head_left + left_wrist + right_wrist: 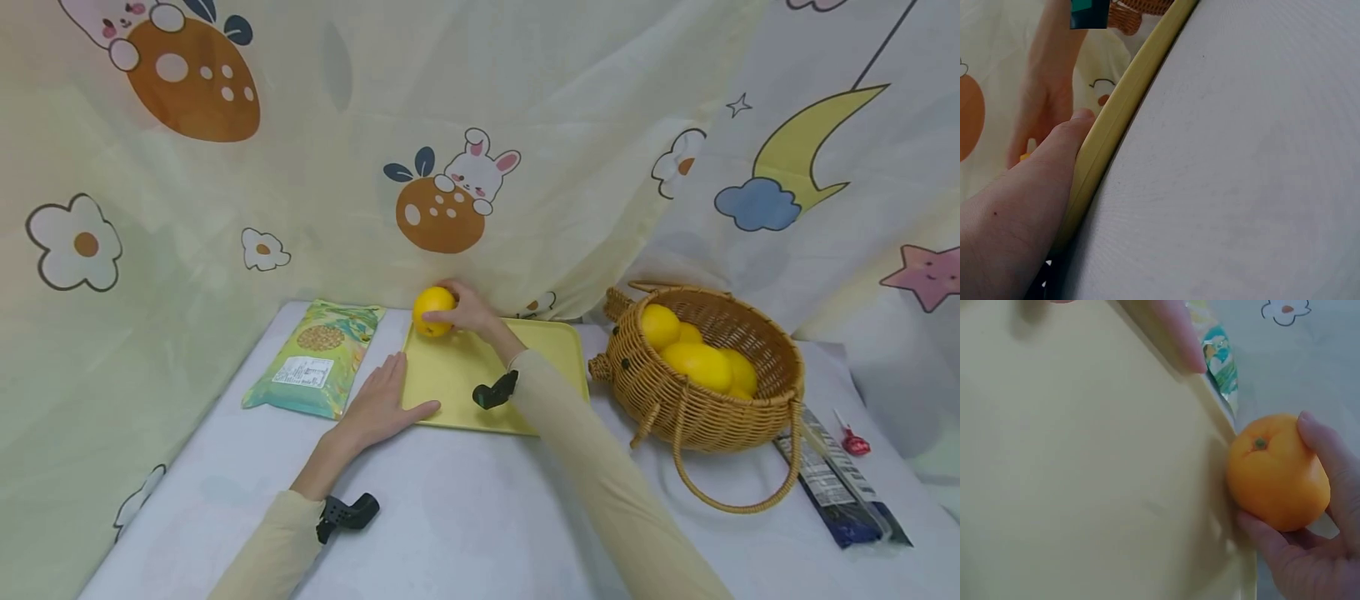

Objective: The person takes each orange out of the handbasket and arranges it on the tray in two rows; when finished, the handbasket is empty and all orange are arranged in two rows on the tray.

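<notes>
At the far left corner of a yellow tray [480, 387], my right hand [472, 311] holds an orange [429, 302] between thumb and fingers. In the right wrist view the orange [1275, 478] shows its green stem end and sits at the tray's rim. Whether it touches the tray is unclear. My left hand [377, 404] lies flat with straight fingers along the tray's left side, its thumb at the near edge. The left wrist view shows that thumb [1054, 156] against the tray's rim [1116, 112].
A green and yellow food bag [315, 358] lies left of the tray. On the right stands an animal-shaped wicker basket [690, 429] with several yellow fruits [697, 367]. A dark flat packet [836, 483] and a red lollipop [855, 442] lie beside it. A patterned curtain [322, 192] hangs behind.
</notes>
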Motion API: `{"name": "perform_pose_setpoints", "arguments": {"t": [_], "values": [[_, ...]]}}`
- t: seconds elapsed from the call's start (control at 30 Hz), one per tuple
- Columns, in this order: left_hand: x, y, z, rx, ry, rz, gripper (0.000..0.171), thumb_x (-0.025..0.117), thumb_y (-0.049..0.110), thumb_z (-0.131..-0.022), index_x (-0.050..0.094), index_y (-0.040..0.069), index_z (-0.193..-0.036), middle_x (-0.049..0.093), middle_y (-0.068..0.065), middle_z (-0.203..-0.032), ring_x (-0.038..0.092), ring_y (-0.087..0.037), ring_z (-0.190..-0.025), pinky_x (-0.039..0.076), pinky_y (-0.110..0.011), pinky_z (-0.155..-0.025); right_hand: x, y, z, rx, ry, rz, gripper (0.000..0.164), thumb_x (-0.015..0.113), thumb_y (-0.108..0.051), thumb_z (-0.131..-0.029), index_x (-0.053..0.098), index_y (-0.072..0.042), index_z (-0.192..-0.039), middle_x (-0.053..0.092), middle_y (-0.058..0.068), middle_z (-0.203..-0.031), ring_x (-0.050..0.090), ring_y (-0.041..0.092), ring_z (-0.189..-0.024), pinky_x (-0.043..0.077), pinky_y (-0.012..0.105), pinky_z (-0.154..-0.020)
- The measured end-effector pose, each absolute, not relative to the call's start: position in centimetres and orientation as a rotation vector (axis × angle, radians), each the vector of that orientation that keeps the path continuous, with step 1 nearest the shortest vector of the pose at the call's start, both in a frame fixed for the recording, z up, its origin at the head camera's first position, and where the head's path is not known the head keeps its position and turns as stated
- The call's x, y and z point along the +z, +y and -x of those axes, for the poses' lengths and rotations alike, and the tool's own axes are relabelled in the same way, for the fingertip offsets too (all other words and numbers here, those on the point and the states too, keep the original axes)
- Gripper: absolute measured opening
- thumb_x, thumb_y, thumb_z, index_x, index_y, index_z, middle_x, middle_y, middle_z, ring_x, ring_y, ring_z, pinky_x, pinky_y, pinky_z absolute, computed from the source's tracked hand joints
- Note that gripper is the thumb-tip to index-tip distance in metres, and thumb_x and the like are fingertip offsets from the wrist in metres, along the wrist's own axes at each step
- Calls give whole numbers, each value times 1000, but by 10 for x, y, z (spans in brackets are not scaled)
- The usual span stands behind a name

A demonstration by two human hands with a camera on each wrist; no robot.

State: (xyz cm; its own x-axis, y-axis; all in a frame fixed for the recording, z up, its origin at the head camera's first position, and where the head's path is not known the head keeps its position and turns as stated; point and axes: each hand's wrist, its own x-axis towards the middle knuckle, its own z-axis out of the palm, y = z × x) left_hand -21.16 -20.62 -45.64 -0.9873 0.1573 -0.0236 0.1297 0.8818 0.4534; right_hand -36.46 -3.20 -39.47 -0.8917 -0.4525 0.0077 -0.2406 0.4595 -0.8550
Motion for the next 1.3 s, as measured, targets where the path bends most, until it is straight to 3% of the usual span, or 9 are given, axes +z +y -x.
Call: {"name": "perform_pose_setpoints", "arguments": {"t": [0.2,0.47,0.9,1.1,1.3], "values": [[-456,-206,211,719,2984,-232,120,45,84,-77,6,1,-155,8,-17,-164,8,-33,-153,13,-50,-124,-403,-37,360,-1435,2526,500,78,80,-36,-78,41,-3,-137,51,14,-133,52,27,-115,46,38,-105],[-457,-206,211,712,2977,-219,121,43,86,-77,6,2,-156,8,-16,-164,8,-32,-153,12,-50,-125,-398,-45,350,-1396,2520,531,68,73,-36,-84,46,-5,-138,56,13,-129,54,27,-110,48,39,-101],[-458,-209,211,733,2994,-227,121,44,85,-77,5,2,-156,6,-16,-164,8,-33,-153,13,-51,-124,-391,-56,339,-1391,2530,490,83,71,-43,-85,28,-4,-144,46,17,-137,51,30,-117,46,43,-105],[-458,-211,210,727,2999,-232,121,44,85,-77,5,2,-156,7,-16,-164,8,-33,-153,14,-51,-124,-388,-58,336,-1319,2573,499,82,70,-42,-86,28,-2,-143,46,18,-136,51,31,-118,45,41,-106],[-456,-208,211,734,3003,-265,119,46,82,-79,7,0,-155,9,-18,-164,9,-34,-152,14,-51,-124,-355,-37,297,-1228,2687,717,77,65,-34,-91,26,0,-148,38,20,-149,44,33,-134,39,45,-114]]}}
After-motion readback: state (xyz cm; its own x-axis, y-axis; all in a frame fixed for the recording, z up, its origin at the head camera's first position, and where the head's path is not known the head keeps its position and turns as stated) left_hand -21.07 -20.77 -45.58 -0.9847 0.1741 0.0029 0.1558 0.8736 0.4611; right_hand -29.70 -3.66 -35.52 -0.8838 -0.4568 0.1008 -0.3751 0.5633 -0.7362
